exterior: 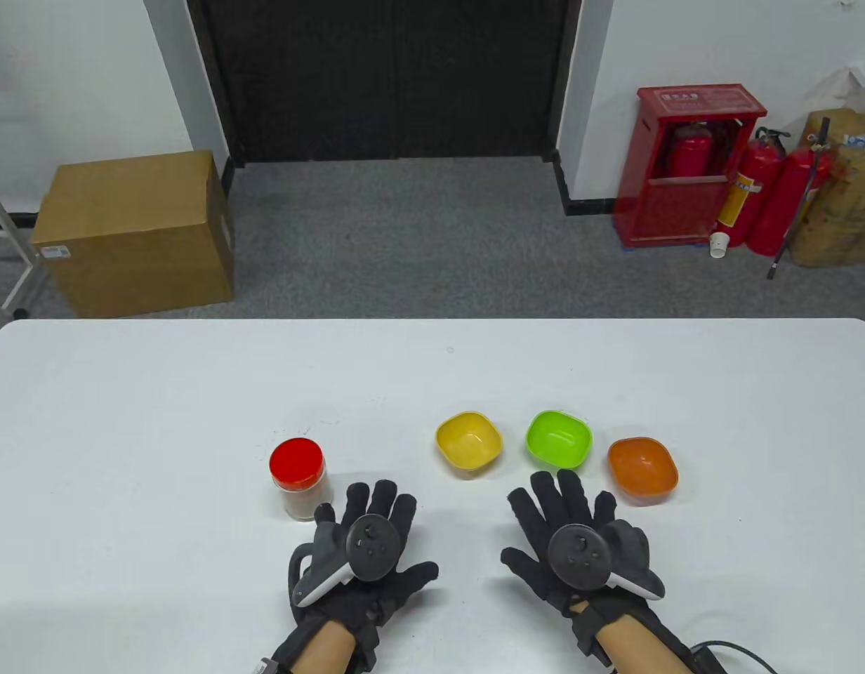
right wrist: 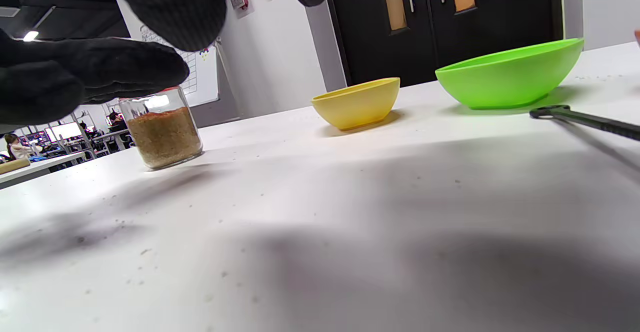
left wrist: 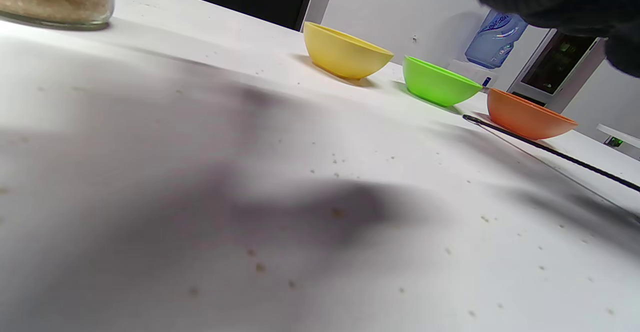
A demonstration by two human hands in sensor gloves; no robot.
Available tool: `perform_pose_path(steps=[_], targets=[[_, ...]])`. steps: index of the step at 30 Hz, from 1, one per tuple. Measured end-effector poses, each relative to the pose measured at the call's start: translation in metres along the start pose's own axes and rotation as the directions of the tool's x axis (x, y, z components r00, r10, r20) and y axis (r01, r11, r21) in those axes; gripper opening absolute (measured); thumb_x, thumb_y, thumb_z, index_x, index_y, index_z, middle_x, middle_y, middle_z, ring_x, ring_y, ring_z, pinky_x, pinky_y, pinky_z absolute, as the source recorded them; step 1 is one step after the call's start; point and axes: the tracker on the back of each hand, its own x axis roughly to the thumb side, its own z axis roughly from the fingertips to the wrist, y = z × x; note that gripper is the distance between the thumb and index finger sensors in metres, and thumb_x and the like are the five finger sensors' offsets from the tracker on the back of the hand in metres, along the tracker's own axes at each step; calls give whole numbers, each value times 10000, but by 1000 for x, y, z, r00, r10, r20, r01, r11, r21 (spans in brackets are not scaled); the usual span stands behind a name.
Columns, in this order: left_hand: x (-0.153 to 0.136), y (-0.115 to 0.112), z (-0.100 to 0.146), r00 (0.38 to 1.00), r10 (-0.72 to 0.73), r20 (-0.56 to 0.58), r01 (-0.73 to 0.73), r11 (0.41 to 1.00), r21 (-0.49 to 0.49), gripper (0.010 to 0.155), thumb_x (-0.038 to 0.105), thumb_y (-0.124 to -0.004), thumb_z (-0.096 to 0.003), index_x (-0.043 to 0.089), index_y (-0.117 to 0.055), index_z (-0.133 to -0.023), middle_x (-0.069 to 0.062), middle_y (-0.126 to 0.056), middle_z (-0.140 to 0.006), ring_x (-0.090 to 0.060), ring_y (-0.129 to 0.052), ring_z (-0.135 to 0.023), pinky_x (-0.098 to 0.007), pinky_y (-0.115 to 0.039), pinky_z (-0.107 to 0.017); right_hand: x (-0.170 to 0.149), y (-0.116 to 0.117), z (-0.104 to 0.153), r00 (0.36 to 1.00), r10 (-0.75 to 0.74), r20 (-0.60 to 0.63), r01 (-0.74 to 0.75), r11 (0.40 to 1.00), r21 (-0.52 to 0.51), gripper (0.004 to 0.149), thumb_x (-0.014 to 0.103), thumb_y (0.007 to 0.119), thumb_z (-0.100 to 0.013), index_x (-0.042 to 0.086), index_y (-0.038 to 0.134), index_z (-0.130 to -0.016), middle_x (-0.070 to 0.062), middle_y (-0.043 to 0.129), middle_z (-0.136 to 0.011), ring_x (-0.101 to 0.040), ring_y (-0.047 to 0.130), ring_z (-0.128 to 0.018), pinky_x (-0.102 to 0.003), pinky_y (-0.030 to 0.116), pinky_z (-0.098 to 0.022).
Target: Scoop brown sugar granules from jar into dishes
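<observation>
Both of your hands lay flat on the table (exterior: 123, 393), fingers spread and holding nothing: left hand (exterior: 366, 554), right hand (exterior: 580, 547). At ten o'clock from your left hand stood the red-lidded jar (exterior: 298, 479); yellow dish (exterior: 468, 442), green dish (exterior: 559, 439) and orange dish (exterior: 642, 469) sat at twelve o'clock from your right hand.

— What's on the desk (exterior: 123, 421)?
— I see a red-lidded jar (exterior: 298, 479) of brown granules at left, then yellow (exterior: 468, 442), green (exterior: 559, 439) and orange (exterior: 642, 468) dishes in a row, a dark spoon handle (right wrist: 585, 118), scattered grains.
</observation>
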Motion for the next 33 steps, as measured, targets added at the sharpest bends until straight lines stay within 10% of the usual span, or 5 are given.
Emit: perform_pose_path(steps=[23, 33], targets=[[-7, 3, -1, 1000, 19, -9, -19, 1000, 16, 928, 695, -717, -471, 282, -286, -1181, -43, -190, -1284, -407, -176, -1214, -740, -151, -747, -1, 0, -1, 1000, -10, 3, 10, 1000, -18, 765, 534, 732, -569, 156, 434, -1163, -265, 290, -1234, -563, 182, -1050, -871, 186, -566], [-5, 40, 4, 996, 79, 31, -83, 983, 166, 889, 660, -763, -486, 265, -372, -1179, -46, -258, -1285, -391, -225, -1219, -679, -223, -797, -3, -8, 2, 999, -49, -5, 49, 997, -61, 758, 525, 738, -567, 147, 453, -1158, -271, 308, -1230, -560, 195, -1053, -869, 194, -572]])
